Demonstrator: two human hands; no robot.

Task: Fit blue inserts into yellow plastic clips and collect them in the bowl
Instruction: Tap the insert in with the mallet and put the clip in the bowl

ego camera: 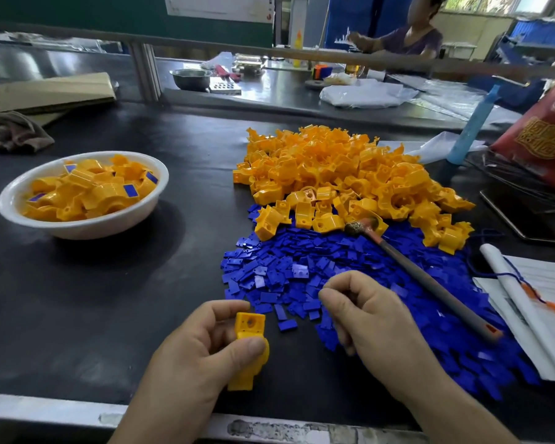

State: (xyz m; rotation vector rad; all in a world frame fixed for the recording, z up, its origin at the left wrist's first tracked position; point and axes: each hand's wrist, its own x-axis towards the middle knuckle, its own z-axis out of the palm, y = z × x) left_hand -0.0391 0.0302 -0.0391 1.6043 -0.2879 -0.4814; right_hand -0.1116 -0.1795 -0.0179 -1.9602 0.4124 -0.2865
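Two bare hands work low over a black matte table (109, 299) whose near edge is a worn metal strip. The left hand (202, 350) pinches a single yellow clip (249, 341) between thumb and fingers, its holed square face turned up. Just right of that grip, the right hand (366, 318) is curled with its fingertips pressed together over the near edge of the spread of blue inserts (350, 283); whether an insert sits between them cannot be told. Beyond the inserts, farther from both hands, lies a heap of loose yellow clips (343, 174), and a small hammer (430, 274) rests across the two piles. Well to the left of the held clip stands the white bowl (87, 225), filled with clips carrying blue inserts. Papers (532, 309) lie at the far right. Behind the table a rail separates a second workbench, where a metal bowl (191, 78) stands and another person sits by windows.
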